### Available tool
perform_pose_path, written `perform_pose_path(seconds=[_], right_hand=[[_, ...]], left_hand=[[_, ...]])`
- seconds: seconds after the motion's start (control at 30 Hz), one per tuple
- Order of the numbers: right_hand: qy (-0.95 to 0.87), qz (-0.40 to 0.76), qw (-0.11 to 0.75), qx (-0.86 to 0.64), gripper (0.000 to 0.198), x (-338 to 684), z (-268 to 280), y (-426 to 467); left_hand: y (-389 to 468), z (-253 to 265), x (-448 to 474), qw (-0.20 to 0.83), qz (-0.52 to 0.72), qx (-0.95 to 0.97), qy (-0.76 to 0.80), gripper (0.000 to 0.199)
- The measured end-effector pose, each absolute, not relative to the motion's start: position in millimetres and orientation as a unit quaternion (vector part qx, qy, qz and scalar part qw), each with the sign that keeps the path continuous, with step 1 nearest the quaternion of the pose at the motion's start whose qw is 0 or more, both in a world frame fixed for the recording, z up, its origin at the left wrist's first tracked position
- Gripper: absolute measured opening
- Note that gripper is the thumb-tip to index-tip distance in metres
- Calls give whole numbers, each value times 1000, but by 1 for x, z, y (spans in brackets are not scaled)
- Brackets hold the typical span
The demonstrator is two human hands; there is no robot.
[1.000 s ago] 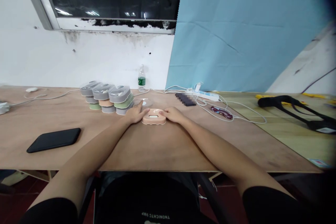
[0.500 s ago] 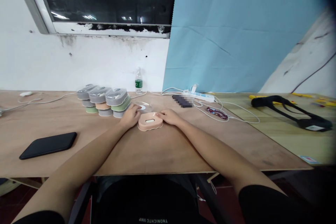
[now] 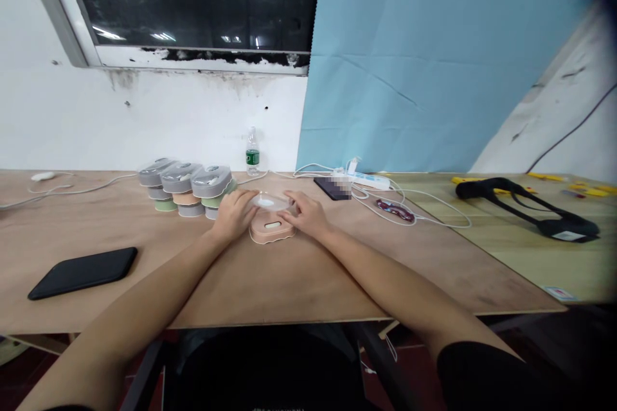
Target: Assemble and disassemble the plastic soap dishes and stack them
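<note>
A clear plastic lid [image 3: 270,200] with a white patch in its middle is held by its two sides between my hands. My left hand [image 3: 234,212] grips its left edge, and my right hand [image 3: 307,213] has its right edge between thumb and fingers. Just under the lid's near side sits a peach-coloured box [image 3: 271,231] with a white slot in its top, on the table. The box's far part is covered by the lid. Left of my left hand stand stacked grey, green and peach boxes with clear lids [image 3: 211,178].
On the brown table [image 3: 308,282] lies a black phone-like slab [image 3: 84,271] at the left. A water bottle [image 3: 252,153] stands by the wall. Behind my right hand are a dark phone [image 3: 332,188], a power strip [image 3: 369,180], cables and a maroon object [image 3: 395,209]. A black strap frame [image 3: 530,205] rests farther right.
The clear lid, lying behind the peach box before, is now raised over its far part between both hands. My right hand has left the box's side for the lid.
</note>
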State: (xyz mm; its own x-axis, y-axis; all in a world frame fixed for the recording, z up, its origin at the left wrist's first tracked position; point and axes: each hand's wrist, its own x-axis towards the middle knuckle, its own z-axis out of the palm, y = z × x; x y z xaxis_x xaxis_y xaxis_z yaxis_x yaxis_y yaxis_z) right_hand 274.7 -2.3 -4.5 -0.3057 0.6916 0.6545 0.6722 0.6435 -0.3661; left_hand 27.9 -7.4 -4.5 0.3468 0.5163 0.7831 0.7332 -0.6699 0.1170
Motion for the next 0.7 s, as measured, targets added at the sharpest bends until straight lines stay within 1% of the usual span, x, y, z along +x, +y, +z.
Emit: perform_pose_path(seconds=[0.07, 0.13, 0.23, 0.3, 0.4, 0.5, 0.6, 0.7], right_hand=[[-811, 24, 412, -414, 52, 272, -5, -7], [-792, 54, 433, -427, 51, 270, -6, -8], [-756, 129, 476, -430, 50, 266, -7, -7], [-741, 175, 481, -435, 52, 265, -7, -5], [-743, 185, 431, -477, 56, 266, -7, -1], [-765, 142, 367, -510, 61, 272, -6, 4], [-791, 101, 295, -527, 60, 279, -5, 10], [-816, 133, 218, -518, 56, 285, -6, 18]], left_hand=[[-10, -2, 27, 140, -419, -810, -387, 35], [-12, 0, 28, 141, -435, -801, -385, 40], [-15, 4, 29, 105, -451, -787, -408, 53], [-18, 6, 30, 70, -431, -791, -428, 59], [-22, 10, 30, 27, -379, -806, -454, 56], [-23, 11, 30, -18, -331, -805, -492, 53], [-19, 7, 31, -69, -271, -810, -515, 55], [-16, 2, 33, -115, -228, -834, -489, 55]])
